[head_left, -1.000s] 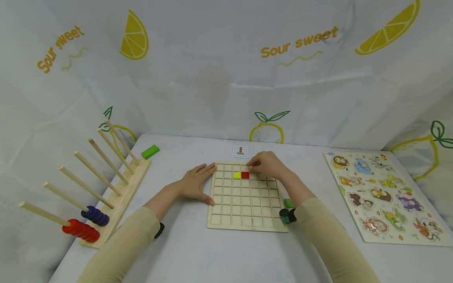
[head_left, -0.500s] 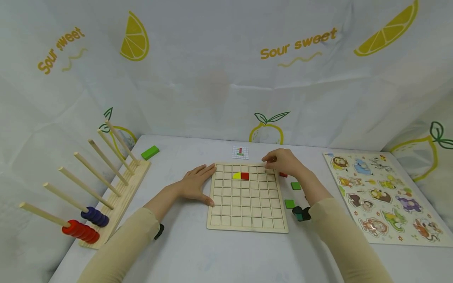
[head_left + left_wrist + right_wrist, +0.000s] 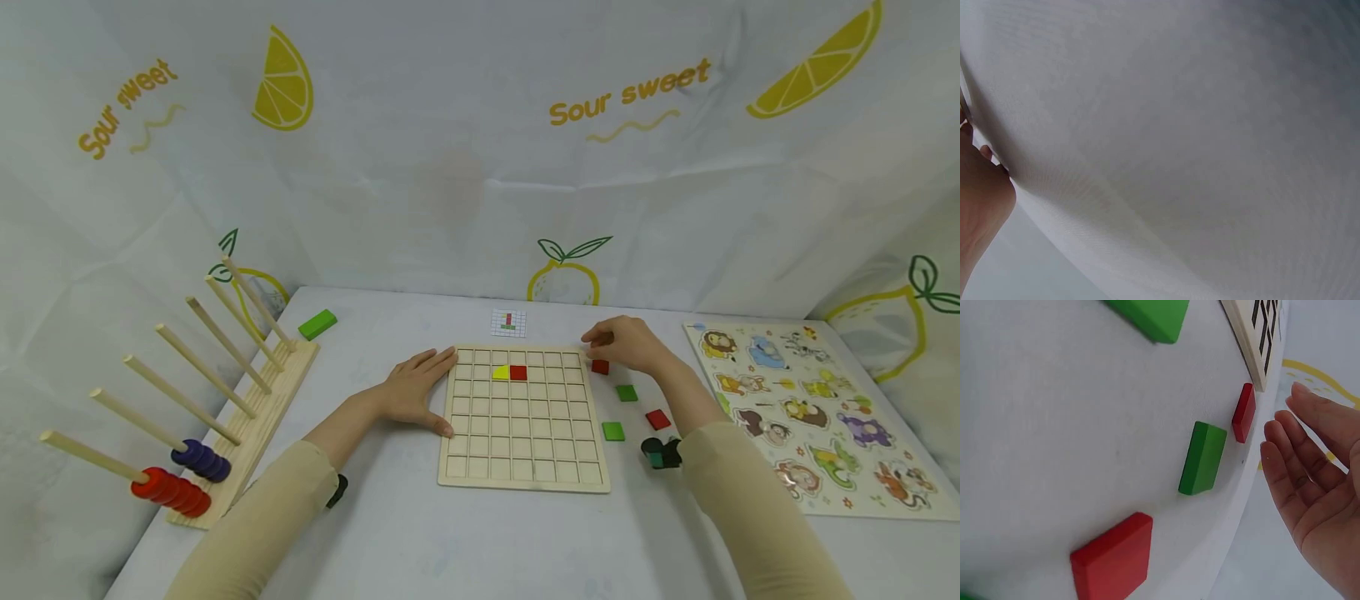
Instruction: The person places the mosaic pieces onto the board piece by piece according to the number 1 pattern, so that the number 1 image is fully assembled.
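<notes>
White worktop (image 3: 480, 546): left hand (image 3: 412, 390) splayed at the board (image 3: 521, 407), right hand (image 3: 628, 344) empty, fingers loosely bent near a red tile (image 3: 600, 367) we judge light, stiff, best pinched by opposite edges.

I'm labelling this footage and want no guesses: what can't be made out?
Head view: small card, exact pattern too small.
Head view: animal puzzle, one corner hidden by the right sleeve.
Left wrist view: left hand, partly cut off by the left edge.
Right wrist view: upper green tile, cut off by the top edge.
</notes>
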`<state>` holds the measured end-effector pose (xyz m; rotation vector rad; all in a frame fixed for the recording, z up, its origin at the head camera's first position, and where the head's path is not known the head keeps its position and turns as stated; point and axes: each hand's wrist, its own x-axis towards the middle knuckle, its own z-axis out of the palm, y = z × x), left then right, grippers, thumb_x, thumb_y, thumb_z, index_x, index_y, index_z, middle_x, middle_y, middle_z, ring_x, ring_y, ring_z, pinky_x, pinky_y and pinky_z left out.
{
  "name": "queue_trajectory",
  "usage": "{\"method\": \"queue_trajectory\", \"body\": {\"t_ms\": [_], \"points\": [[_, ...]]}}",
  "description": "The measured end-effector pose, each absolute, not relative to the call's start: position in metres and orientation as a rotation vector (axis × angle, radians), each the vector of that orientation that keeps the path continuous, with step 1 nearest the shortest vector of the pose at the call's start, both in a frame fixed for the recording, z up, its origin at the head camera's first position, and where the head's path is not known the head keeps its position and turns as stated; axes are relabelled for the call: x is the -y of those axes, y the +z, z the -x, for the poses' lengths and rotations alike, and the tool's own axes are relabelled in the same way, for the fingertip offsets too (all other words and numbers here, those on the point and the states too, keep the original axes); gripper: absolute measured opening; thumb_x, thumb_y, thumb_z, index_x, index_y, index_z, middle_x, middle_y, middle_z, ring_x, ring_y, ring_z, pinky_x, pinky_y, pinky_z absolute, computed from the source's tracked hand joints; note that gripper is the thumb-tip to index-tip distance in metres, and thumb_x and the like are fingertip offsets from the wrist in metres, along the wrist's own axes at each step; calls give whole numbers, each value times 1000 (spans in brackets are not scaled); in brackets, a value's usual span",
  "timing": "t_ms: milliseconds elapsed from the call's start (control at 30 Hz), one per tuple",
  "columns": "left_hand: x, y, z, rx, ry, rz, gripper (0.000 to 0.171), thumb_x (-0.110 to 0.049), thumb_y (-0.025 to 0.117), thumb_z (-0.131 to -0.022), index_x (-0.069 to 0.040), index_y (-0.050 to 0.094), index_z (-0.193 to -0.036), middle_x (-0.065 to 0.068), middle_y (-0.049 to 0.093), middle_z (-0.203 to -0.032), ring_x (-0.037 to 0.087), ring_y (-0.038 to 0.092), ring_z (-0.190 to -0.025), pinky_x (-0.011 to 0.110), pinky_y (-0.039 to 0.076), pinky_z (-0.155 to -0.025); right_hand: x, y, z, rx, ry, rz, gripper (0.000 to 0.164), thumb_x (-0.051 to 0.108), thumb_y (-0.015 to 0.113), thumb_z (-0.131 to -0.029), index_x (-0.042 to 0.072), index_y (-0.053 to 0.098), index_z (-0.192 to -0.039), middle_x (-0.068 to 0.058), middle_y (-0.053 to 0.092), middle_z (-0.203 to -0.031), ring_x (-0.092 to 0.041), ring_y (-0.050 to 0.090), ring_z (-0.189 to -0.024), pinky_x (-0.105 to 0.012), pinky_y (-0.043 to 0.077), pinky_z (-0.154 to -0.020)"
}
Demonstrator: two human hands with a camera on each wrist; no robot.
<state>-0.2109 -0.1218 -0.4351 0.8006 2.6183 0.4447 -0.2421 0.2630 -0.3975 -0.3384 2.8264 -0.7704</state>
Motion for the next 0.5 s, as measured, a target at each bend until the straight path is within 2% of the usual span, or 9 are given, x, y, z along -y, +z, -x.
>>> {"method": "queue_trajectory", "body": {"t_ms": [333, 500], "points": [[122, -436, 212, -2621, 441, -799, 121, -64, 78, -71, -18, 10, -161, -1, 3, -170, 34, 3, -157, 66, 16, -120, -278, -398, 238, -2756, -747, 303, 32, 20, 69, -91, 0, 70, -117, -19, 71, -113, -31, 64, -105, -48, 52, -94], [123, -438, 213, -2627, 430, -806, 121, -65, 77, -72, -19, 9, -161, -2, 2, -170, 33, 3, -157, 65, 16, -120, -280, -398, 238, -2718, -738, 281, 33, 22, 70, -91, 2, 69, -117, -18, 70, -115, -30, 62, -107, -48, 50, -96]]}}
